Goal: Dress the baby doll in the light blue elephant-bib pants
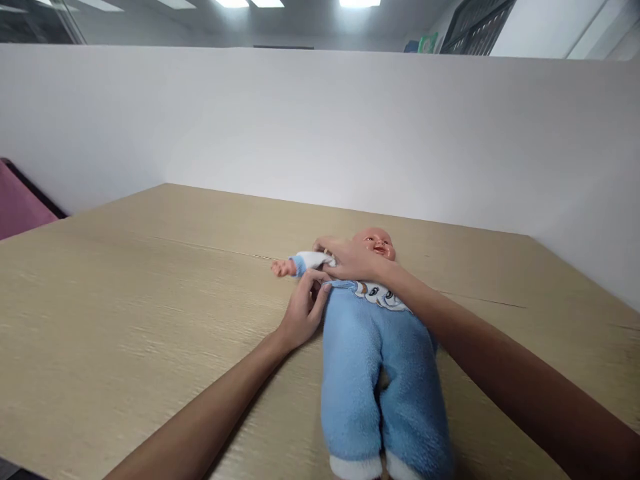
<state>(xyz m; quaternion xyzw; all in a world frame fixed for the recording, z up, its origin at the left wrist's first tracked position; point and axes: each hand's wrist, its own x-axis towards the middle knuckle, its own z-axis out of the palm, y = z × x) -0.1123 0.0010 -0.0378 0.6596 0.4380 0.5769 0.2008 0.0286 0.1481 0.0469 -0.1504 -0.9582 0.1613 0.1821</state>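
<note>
A baby doll [374,239] lies on its back on the table, its head away from me and its legs toward me. It wears fuzzy light-blue overalls [353,360] with an animal face on the bib and white leg cuffs. One doll arm in a white sleeve [311,259] with a blue cuff sticks out to the left. My left hand [303,310] pinches the upper side edge of the overalls. Across the doll's chest reaches my right hand [353,259], its fingers closed on the white sleeve near the shoulder. The doll's other arm is hidden.
The wooden tabletop [150,287] has thin seams or cracks across it. A white partition [320,127] rises along its back and right side. At the far left stands a pink panel [23,200] with a dark edge.
</note>
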